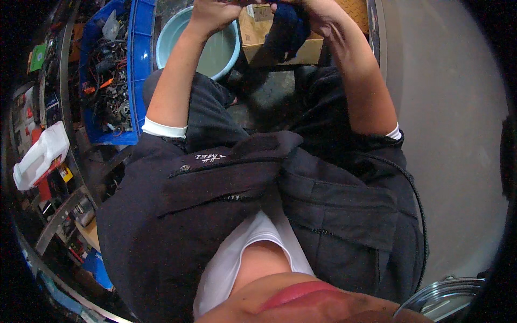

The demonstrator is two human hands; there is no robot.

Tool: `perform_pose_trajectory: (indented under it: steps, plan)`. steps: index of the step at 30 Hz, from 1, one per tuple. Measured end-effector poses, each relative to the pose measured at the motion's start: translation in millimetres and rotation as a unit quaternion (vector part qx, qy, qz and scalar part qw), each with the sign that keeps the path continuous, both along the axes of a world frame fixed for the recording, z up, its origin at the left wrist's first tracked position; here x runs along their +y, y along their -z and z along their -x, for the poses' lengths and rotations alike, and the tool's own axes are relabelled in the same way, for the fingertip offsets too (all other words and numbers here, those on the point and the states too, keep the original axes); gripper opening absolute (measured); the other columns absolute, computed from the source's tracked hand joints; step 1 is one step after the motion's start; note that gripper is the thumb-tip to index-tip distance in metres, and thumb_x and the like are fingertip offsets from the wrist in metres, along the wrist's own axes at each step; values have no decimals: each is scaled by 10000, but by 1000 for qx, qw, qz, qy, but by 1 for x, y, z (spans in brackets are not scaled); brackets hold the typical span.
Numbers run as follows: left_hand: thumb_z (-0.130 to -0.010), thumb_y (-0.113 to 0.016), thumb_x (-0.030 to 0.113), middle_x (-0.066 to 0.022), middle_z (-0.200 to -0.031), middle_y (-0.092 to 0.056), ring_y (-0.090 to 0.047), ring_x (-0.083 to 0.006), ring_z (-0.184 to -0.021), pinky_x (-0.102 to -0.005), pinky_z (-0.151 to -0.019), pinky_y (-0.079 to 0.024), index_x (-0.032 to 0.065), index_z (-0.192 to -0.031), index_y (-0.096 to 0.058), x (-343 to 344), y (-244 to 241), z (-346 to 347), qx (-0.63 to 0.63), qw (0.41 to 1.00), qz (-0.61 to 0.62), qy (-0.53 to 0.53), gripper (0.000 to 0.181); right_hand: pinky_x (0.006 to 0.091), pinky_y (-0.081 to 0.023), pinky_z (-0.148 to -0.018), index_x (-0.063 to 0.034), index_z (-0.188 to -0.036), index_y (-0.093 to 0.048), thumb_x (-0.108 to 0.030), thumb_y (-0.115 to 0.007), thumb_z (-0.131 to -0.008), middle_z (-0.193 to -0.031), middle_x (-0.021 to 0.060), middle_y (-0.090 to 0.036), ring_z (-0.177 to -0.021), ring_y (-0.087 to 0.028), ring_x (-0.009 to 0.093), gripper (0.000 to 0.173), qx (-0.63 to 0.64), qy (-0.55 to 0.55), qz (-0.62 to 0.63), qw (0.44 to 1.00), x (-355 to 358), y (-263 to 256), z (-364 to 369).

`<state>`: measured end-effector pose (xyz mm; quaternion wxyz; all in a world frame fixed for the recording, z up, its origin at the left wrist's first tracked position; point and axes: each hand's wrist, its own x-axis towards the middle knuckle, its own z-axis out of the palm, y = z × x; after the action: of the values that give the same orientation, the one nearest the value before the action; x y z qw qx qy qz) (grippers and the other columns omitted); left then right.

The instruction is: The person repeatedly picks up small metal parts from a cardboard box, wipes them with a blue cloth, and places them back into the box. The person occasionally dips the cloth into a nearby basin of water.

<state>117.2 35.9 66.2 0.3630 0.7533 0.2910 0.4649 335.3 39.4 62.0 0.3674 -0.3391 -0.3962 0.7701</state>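
Note:
Both hands are at the top edge of the view, partly cut off. My left hand [220, 11] is bent inward above the rim of a light blue plastic basin [160, 48] with cloudy liquid in it. Its fingertips reach towards a dark blue cloth [288, 34]; whatever they grip is out of frame. My right hand [317, 14] is closed on the cloth, which hangs down in dark folds. Below the cloth stands an open cardboard box [252, 52], partly hidden by it.
To the left, a blue plastic crate [141, 72] holds tangled wires and small metal parts. Farther left are cluttered shelves with a white plastic jug [46, 155]. A yellow textured plate [355, 14] lies behind my right forearm. A plain grey surface [444, 121] runs along the right.

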Motion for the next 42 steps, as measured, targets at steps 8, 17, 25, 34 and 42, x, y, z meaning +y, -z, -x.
perform_pose_trajectory:
  steps: [8, 17, 25, 34, 42]
  plan:
    - [-971, -641, 171, -46, -901, -647, -636, -104, -822, -255, -724, -525, 17, -1132, -543, 4, 7, -7, 56, 990, 92, -90, 243, 308, -554, -751, 3, -989, -698, -97, -710, -866, -938, 90, -702, -881, -693, 199, 160, -262, 178, -342, 885, -9, -14, 16]
    - [-1057, -472, 314, -9, -766, -557, -526, -80, -653, -242, -605, -450, 68, -986, -528, 10, 24, -3, -37, 977, 207, -31, 262, 431, -536, -719, -31, -945, -698, -71, -682, -842, -910, 174, -667, -833, -668, 366, 111, -346, 211, -545, 734, -29, -32, 25]
    - [-920, -667, 16, -59, -904, -673, -655, -117, -845, -293, -770, -544, 31, -981, -559, 4, 19, -11, -81, 972, 218, 3, 125, 343, -555, -695, -5, -988, -663, -7, -682, -840, -824, 181, -710, -781, -724, 275, 149, -307, 229, -407, 829, -32, -39, 27]
    - [-702, -680, -93, -92, -816, -624, -635, -220, -716, -316, -645, -509, 28, -864, -604, -6, 1, -9, 159, 967, -150, -129, 216, 286, -538, -767, 16, -948, -689, -93, -724, -888, -881, 57, -711, -813, -677, 178, 129, -152, 166, -116, 967, -16, -3, 22]
    - [-712, -734, -39, -97, -869, -616, -632, -282, -804, -361, -688, -518, 44, -950, -649, 2, -15, -4, 155, 947, -276, -53, 266, 263, -514, -828, 32, -1093, -703, -115, -677, -929, -1000, 71, -714, -902, -658, 137, 221, -70, 61, -44, 995, -12, 1, 9]
